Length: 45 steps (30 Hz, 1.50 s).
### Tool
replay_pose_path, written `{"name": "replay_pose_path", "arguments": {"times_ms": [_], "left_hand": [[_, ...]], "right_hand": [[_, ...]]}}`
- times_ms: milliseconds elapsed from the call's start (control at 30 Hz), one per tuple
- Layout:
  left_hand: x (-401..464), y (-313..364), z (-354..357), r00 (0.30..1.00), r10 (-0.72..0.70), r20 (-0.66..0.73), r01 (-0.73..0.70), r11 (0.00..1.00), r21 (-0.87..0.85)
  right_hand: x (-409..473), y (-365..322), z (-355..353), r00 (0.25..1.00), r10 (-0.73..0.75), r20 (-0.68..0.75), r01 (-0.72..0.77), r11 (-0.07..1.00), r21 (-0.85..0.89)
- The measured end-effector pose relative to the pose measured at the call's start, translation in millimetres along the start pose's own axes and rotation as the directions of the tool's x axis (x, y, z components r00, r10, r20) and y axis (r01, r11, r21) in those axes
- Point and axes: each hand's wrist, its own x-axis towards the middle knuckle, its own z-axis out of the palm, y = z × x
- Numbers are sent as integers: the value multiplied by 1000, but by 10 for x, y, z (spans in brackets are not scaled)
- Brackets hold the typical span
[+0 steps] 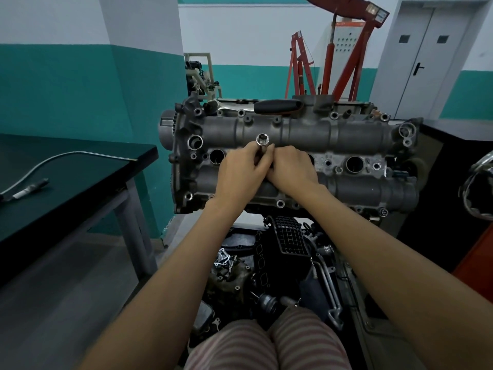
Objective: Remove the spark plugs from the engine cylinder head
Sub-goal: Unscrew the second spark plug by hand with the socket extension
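The grey engine cylinder head (346, 134) lies across the middle of the view, with round spark plug wells along its centre; one open well (216, 155) is at the left and another (354, 164) at the right. My left hand (240, 172) grips a chrome spark plug socket (262, 141) that stands upright over the head, its open end facing up. My right hand (292, 169) touches the socket's lower part from the right, fingers curled against it. No spark plug is visible. A ratchet with a black handle (277, 106) lies on the head's far edge.
A dark green table (80, 182) stands at the left with a bent metal tube (66, 157) on it. Red engine hoist (344, 54) behind. Loose engine parts (280, 263) lie below the head. A chrome part (477, 193) is at the right edge.
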Motion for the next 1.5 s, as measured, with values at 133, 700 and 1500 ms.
{"name": "replay_pose_path", "arguments": {"times_ms": [133,700,1500], "left_hand": [[-2,19,5,1000,-26,-12,26,1000,-13],[0,15,9,999,-25,-26,25,1000,2],[-16,2,52,998,-17,-62,20,999,48]], "right_hand": [[5,-6,-5,1000,10,13,-10,1000,9],[6,-6,15,1000,7,6,-7,1000,8],[-1,15,30,1000,-6,7,6,1000,5]]}}
